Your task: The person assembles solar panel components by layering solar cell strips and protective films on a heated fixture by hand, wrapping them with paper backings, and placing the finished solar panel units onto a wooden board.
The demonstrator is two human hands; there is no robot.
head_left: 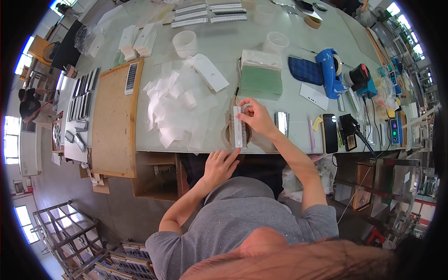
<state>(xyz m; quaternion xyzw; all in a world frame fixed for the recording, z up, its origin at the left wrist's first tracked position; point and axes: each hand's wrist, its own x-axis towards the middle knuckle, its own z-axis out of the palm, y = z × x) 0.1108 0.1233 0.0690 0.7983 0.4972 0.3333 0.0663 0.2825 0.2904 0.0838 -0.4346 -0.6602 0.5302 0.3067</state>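
Observation:
A narrow grey-and-white strip lies lengthwise in front of me at the table's near edge. Beneath it show a brown block and part of a round brown ring. My right hand is closed at the strip's far half, thumb and fingers bent at its right side. Just off the table edge, my left hand has its fingers stretched out, the index fingertip at the strip's near end. Right of the strip lies a shiny silver piece. Beyond it sits a stack of green sheets.
Loose white paper pieces lie left of the strip, near a white card. A wooden board stands farther left. At right are a blue tape dispenser, a black phone and a small blue box.

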